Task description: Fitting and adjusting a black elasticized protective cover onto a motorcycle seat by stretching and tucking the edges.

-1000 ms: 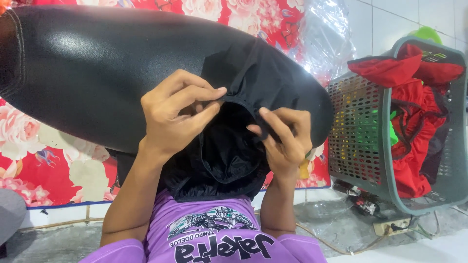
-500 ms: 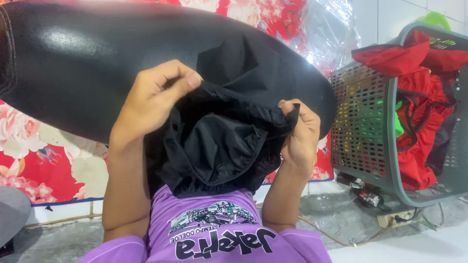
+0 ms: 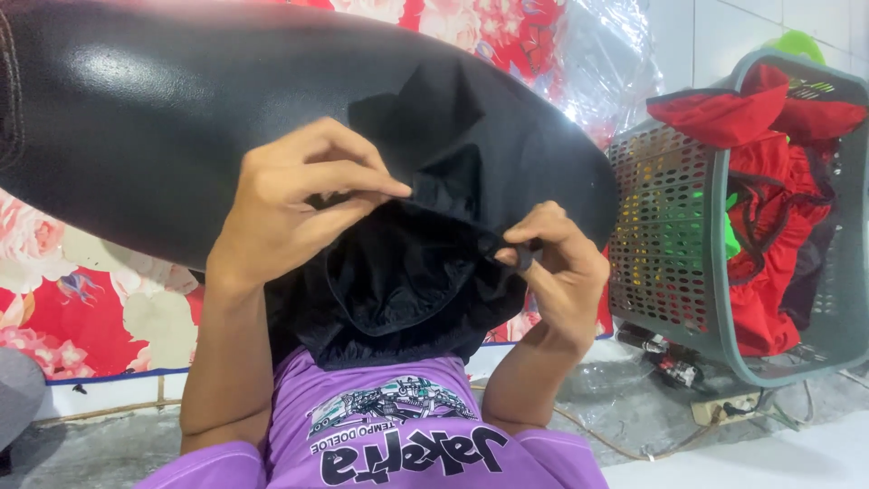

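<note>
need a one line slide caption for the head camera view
Both hands, left hand and right hand, pinch a black garment against a black padded surface, beside a grey laundry basket.

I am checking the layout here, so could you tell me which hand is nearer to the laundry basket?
Right. The right hand pinches the black garment close beside the laundry basket; the left hand grips it farther away.

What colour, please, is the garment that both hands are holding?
Black, shown best in the head view: the garment is pinched by the left hand and right hand.
</note>
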